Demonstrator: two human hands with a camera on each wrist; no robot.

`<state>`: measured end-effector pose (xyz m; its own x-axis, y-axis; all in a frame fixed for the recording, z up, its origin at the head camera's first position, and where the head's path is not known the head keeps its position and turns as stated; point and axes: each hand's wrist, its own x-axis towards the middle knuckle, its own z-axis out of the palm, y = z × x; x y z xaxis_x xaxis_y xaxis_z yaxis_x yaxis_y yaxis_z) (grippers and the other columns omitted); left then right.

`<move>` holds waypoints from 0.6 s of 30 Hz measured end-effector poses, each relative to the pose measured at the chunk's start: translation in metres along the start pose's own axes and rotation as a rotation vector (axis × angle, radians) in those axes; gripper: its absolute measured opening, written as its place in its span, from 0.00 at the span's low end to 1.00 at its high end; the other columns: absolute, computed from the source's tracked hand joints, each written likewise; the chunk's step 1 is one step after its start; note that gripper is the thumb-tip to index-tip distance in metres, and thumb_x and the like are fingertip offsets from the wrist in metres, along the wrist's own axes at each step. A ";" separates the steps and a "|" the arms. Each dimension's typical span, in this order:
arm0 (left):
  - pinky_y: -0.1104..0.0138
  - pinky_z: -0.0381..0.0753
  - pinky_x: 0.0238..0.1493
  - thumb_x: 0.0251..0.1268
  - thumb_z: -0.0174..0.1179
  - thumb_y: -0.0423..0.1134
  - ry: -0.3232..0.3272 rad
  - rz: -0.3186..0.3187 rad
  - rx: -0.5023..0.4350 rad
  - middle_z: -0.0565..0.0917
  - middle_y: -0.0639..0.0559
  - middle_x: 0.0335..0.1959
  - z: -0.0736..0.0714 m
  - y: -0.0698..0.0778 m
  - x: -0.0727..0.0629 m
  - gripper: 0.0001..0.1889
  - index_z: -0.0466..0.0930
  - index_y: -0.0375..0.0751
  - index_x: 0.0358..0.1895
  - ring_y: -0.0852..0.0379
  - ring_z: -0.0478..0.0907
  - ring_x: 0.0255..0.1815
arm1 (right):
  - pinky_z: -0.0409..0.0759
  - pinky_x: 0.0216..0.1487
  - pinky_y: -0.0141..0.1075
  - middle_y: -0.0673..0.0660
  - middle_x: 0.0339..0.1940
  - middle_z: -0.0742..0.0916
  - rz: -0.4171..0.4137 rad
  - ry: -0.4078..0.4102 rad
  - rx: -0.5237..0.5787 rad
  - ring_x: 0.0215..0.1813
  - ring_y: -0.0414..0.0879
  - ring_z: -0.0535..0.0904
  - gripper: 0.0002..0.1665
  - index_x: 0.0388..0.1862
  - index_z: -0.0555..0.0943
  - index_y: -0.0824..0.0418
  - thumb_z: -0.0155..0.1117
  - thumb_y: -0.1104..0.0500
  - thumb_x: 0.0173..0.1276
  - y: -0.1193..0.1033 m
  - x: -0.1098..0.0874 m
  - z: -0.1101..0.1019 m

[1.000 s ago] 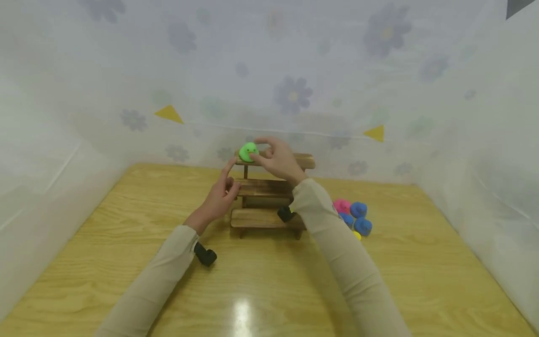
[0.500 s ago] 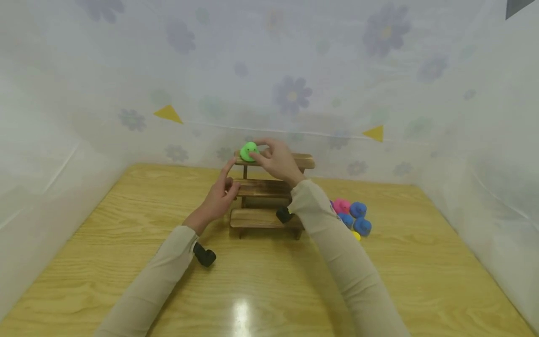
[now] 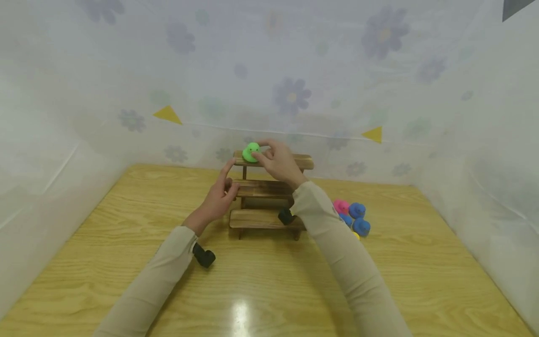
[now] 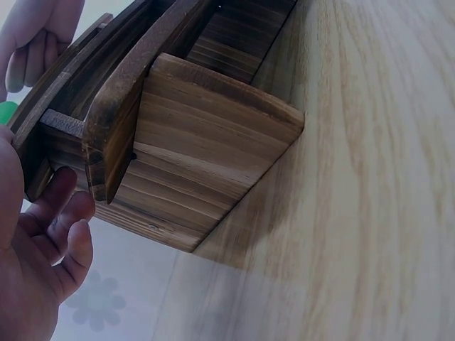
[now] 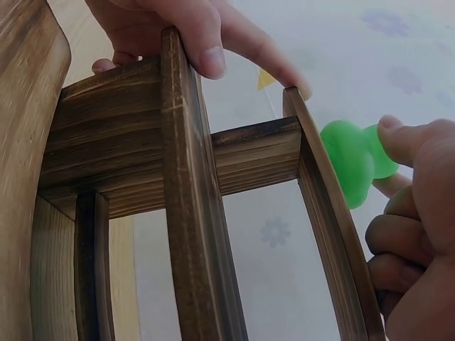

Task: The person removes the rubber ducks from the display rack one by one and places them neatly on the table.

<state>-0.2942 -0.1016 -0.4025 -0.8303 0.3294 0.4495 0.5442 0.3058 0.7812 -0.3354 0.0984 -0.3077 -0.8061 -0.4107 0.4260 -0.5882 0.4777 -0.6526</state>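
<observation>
A green rubber duck (image 3: pixel 251 152) sits near the left end of the top plank of a three-tier wooden stand (image 3: pixel 261 188). My right hand (image 3: pixel 279 161) pinches the duck between thumb and index finger from its right side. At the stand's left end, my left hand (image 3: pixel 216 199) rests its straight index fingertip on the top plank and its thumb on the middle one. In the right wrist view the duck (image 5: pixel 350 158) stands against the far plank, and the left thumb and index finger (image 5: pixel 263 53) touch two planks. Only a sliver of the duck shows in the left wrist view.
Right of the stand, a pink duck (image 3: pixel 341 206), several blue ducks (image 3: pixel 361 227) and a partly hidden yellow object (image 3: pixel 356 236) lie grouped on the wooden table (image 3: pixel 202 299). My right sleeve covers part of that group. A flowered sheet (image 3: pixel 269 61) hangs behind.
The green duck has slid slightly right along the top plank, with my right hand still pinching it. My left hand has stayed at the stand's left end.
</observation>
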 end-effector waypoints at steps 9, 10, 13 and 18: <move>0.65 0.69 0.27 0.78 0.42 0.36 -0.002 -0.025 0.006 0.70 0.49 0.22 -0.002 0.002 0.001 0.33 0.37 0.56 0.78 0.56 0.65 0.21 | 0.58 0.16 0.31 0.48 0.09 0.64 0.052 -0.007 0.024 0.12 0.39 0.54 0.21 0.60 0.75 0.63 0.60 0.57 0.71 0.001 -0.003 -0.006; 0.65 0.69 0.27 0.78 0.42 0.37 -0.002 -0.027 0.006 0.70 0.49 0.22 -0.002 0.001 0.001 0.33 0.37 0.58 0.78 0.56 0.65 0.21 | 0.58 0.16 0.31 0.48 0.09 0.63 0.057 -0.008 0.028 0.12 0.39 0.54 0.21 0.60 0.75 0.63 0.60 0.57 0.71 0.001 -0.004 -0.007; 0.64 0.70 0.27 0.78 0.42 0.37 -0.004 -0.022 0.014 0.70 0.49 0.22 -0.002 -0.001 0.002 0.33 0.37 0.58 0.78 0.55 0.66 0.21 | 0.57 0.16 0.31 0.47 0.09 0.63 0.062 -0.006 0.038 0.12 0.39 0.54 0.20 0.60 0.75 0.64 0.60 0.58 0.72 0.002 -0.006 -0.008; 0.64 0.70 0.27 0.78 0.42 0.37 -0.008 -0.023 0.010 0.70 0.49 0.22 -0.001 -0.002 0.000 0.33 0.37 0.57 0.78 0.55 0.66 0.21 | 0.58 0.17 0.31 0.47 0.09 0.62 0.066 -0.004 0.032 0.12 0.39 0.54 0.20 0.59 0.75 0.64 0.59 0.59 0.72 0.003 -0.012 -0.013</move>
<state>-0.2955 -0.1026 -0.4033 -0.8415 0.3297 0.4280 0.5264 0.3224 0.7867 -0.3284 0.1145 -0.3066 -0.8430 -0.3822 0.3786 -0.5311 0.4790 -0.6990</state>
